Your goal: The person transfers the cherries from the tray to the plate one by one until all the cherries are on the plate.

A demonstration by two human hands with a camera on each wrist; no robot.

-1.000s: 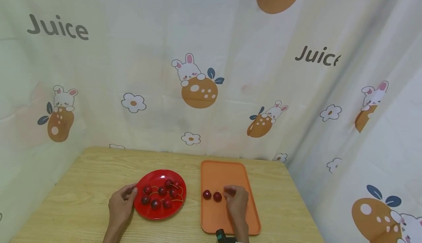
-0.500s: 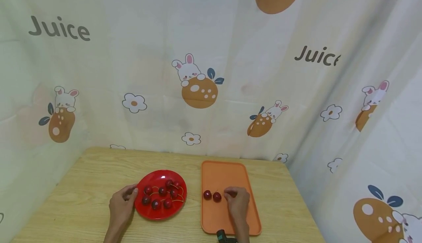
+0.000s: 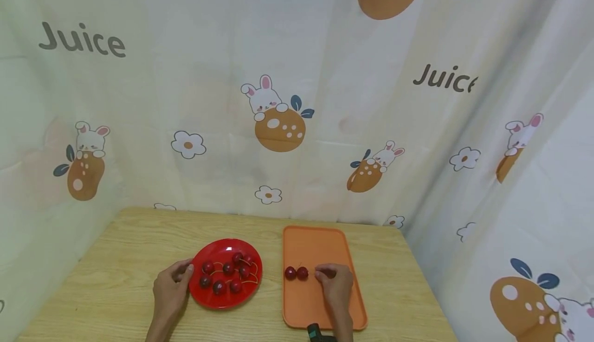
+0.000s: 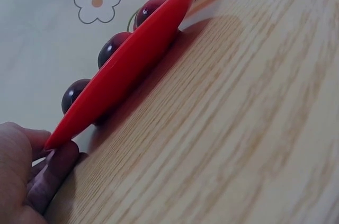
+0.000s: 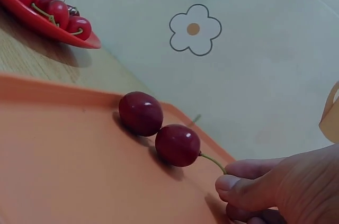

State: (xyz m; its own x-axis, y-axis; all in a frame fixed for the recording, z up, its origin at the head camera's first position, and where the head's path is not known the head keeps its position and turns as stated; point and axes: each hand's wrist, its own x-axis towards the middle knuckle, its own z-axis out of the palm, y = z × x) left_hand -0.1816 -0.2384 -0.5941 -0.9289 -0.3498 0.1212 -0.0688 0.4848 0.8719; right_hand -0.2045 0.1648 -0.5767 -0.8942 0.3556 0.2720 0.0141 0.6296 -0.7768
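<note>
My left hand (image 3: 170, 286) grips the left rim of a red plate (image 3: 211, 300), thumb above and fingers beneath, as the left wrist view shows. Several dark red cherries (image 4: 108, 49) with stems lie on the plate. On an orange tray (image 3: 303, 306) to the right, two cherries rest side by side and touching: the left one (image 5: 140, 114) near the tray's edge and the right one (image 5: 178, 145) closer to my right hand (image 3: 336, 285). Thumb and forefinger of that hand pinch the right cherry's thin green stem (image 5: 213, 162).
Plate and tray stand apart on a light wooden table (image 3: 139, 233). A patterned curtain (image 3: 209, 99) hangs behind the table and along its sides. A black device (image 3: 320, 333) with a green patch sits by the right wrist, over the tray's near edge.
The right cherry on the tray has shifted slightly left and now touches the other one; a gap lay between them before. Both hands have stayed in about the same places.
</note>
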